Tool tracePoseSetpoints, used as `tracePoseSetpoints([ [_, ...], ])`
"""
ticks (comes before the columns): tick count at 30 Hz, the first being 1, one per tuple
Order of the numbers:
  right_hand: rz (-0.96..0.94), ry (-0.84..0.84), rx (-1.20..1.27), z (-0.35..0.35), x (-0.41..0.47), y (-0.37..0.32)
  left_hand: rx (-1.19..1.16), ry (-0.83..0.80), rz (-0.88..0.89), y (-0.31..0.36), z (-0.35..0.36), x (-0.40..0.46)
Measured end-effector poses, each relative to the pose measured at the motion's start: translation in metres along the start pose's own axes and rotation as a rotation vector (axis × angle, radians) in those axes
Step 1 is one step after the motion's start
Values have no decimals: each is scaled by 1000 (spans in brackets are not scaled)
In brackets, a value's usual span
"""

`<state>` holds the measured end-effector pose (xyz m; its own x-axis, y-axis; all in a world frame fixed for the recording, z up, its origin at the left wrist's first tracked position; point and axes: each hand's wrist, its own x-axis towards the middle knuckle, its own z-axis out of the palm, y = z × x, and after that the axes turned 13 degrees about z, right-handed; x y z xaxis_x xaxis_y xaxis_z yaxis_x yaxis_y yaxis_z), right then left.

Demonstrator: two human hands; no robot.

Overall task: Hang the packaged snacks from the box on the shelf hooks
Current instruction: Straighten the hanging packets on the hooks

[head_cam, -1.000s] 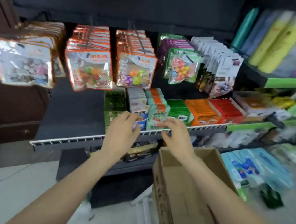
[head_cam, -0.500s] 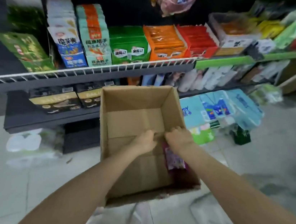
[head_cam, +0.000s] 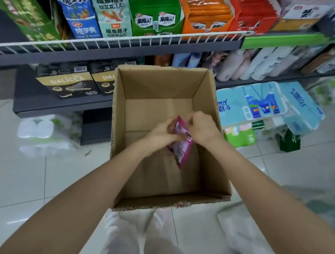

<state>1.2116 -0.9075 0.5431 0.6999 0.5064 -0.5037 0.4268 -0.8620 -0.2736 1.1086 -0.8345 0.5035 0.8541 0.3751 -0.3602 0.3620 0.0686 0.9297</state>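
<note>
An open cardboard box (head_cam: 219, 146) stands on the floor in front of the shelves, its bottom nearly bare. Both my hands are inside it. My left hand (head_cam: 161, 132) and my right hand (head_cam: 201, 127) together grip a pink and white snack packet (head_cam: 183, 148), which hangs between them above the box bottom. The left hand holds its left edge, the right hand pinches its top. The shelf hooks are out of view.
A wire-fronted shelf (head_cam: 131, 39) above the box carries green, blue, orange and red snack cartons. Black boxes (head_cam: 68, 84) sit on the low shelf at left. Blue tissue packs (head_cam: 267, 106) lie on the floor at right. White plastic bags (head_cam: 40, 131) lie on the tiled floor.
My hands left the shelf edge and went down into the box. They have lifted the pink packet off the box bottom. The view has tilted down.
</note>
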Motion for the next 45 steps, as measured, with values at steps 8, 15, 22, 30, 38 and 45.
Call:
tracePoseSetpoints([
  [8,-145,-120,816,-31,-1,-36,240,135,319,48,-43,-9],
  [15,-506,-33,677,-64,-19,-88,-214,532,430,105,-113,-50],
  [22,-685,29,727,-89,-52,-186,267,736,689,149,-197,-100],
  [30,-746,240,654,-124,-53,-290,628,693,711,202,-297,-121],
  [38,-669,349,746,-136,-29,-324,767,664,761,220,-334,-76],
  [45,-582,477,827,-164,-4,-284,786,593,840,239,-289,-25],
])
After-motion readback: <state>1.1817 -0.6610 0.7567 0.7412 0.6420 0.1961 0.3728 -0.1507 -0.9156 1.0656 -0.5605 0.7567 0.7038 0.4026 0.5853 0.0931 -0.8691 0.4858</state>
